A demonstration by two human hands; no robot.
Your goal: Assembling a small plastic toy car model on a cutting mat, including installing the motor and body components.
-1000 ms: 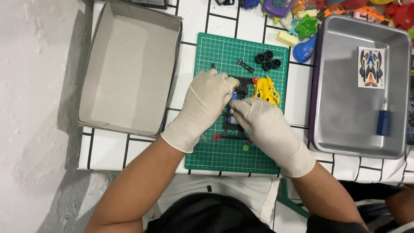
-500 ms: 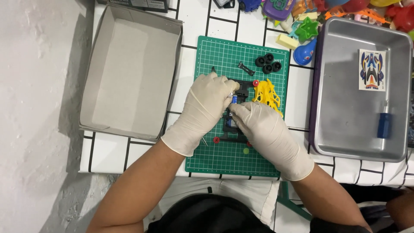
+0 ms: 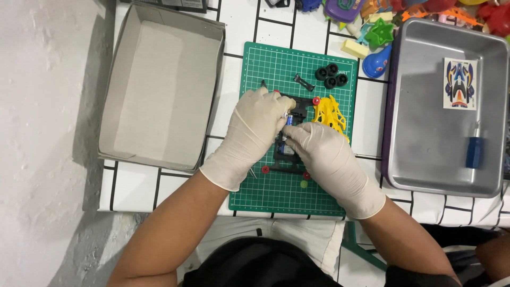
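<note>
Both my hands wear white gloves and meet over a black toy-car chassis (image 3: 297, 109) lying on a green cutting mat (image 3: 276, 64). My left hand (image 3: 255, 127) pinches a small blue and silver part (image 3: 289, 120) at the chassis middle. My right hand (image 3: 324, 154) presses its fingertips against the same spot from the right. A yellow car body shell (image 3: 330, 114) lies just right of the chassis. Small red rollers (image 3: 265, 169) sit at the chassis corners. Three black tyres (image 3: 331, 76) and a small black piece (image 3: 304, 82) lie at the mat's far end.
An open grey cardboard box (image 3: 159, 90) stands left of the mat. A metal tray (image 3: 425, 159) on the right holds a sticker sheet (image 3: 459, 83) and a blue-handled screwdriver (image 3: 474, 149). Colourful plastic toys (image 3: 380, 32) crowd the far edge. The table has white tiles.
Both hands stay on the chassis with only slight finger shifts; the right hand's fingertips have closed in a little on the blue part.
</note>
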